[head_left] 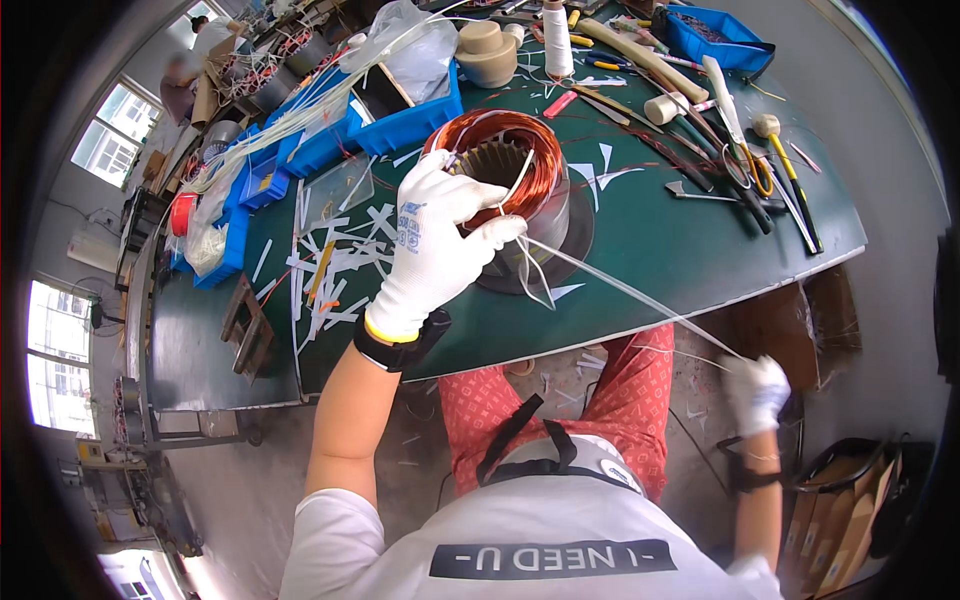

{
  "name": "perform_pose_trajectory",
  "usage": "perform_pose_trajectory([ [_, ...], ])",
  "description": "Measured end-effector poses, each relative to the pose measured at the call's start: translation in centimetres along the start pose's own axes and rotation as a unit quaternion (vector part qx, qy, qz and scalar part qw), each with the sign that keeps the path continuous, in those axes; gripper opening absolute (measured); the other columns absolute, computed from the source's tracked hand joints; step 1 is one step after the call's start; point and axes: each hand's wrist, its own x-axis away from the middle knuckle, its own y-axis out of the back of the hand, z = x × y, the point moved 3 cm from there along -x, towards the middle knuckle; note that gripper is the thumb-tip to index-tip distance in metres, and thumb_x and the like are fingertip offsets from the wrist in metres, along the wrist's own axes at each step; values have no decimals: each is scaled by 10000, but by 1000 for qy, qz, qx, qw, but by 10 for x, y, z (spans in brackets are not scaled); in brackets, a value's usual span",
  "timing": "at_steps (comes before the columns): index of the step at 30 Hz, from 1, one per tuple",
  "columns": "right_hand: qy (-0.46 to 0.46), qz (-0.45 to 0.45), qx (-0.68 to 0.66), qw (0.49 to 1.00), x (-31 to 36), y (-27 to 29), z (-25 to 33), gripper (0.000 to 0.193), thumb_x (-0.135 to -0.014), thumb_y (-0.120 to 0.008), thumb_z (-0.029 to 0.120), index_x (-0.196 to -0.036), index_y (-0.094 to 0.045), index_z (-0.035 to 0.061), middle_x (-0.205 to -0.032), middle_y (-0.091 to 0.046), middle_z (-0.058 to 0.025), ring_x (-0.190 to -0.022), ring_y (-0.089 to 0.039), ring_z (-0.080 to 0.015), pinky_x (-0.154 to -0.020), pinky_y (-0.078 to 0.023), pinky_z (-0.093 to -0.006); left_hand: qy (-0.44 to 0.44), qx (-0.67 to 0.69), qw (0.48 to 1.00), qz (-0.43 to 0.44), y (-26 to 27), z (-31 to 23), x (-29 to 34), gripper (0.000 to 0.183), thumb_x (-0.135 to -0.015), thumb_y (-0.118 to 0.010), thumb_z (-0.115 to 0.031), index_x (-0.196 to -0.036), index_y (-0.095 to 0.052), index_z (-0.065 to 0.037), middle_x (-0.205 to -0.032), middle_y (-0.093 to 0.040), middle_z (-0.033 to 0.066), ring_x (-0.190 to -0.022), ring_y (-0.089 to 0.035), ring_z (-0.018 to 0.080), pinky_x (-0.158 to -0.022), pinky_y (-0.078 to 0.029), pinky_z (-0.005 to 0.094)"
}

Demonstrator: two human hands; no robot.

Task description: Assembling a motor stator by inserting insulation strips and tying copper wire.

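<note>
A motor stator with a thick ring of copper windings stands upright on a dark round base at the table's near edge. My left hand, in a white glove, rests against the winding's left side. Its thumb and finger close on a white cord where it comes off the coil. The cord runs taut down to the right, to my gloved right hand, which is out beyond the table edge. That hand is blurred but closed round the cord. A loose loop of cord hangs below the left fingertips.
The green table carries scattered white insulation strips at left, with blue bins behind. A thread cone, scissors, a yellow-handled mallet and several other tools lie far and right. Cardboard stands at lower right.
</note>
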Motion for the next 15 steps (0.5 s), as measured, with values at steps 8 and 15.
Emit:
perform_pose_trajectory([
  [8, 104, 106, -59, 987, 24, 36, 72, 507, -765, -610, -15, -1270, -588, 24, -989, -620, -248, -943, -586, -393, -782, -469, -450, -1, 44, 998, 41, 0, 16, -1, 279, -709, -811, -291, -852, -745, -61, -718, -680, 85, -795, -622, 336, -1054, -395, 480],
  [15, 272, -232, -161, 920, -79, 26, 340, 304, -766, -664, 24, -1027, -692, 177, -677, -554, -108, -674, -574, -328, -595, -448, -439, -14, 74, 996, 39, 2, 20, -1, 301, -711, -818, -312, -880, -752, -72, -734, -675, 79, -856, -619, 328, -1053, -400, 486],
])
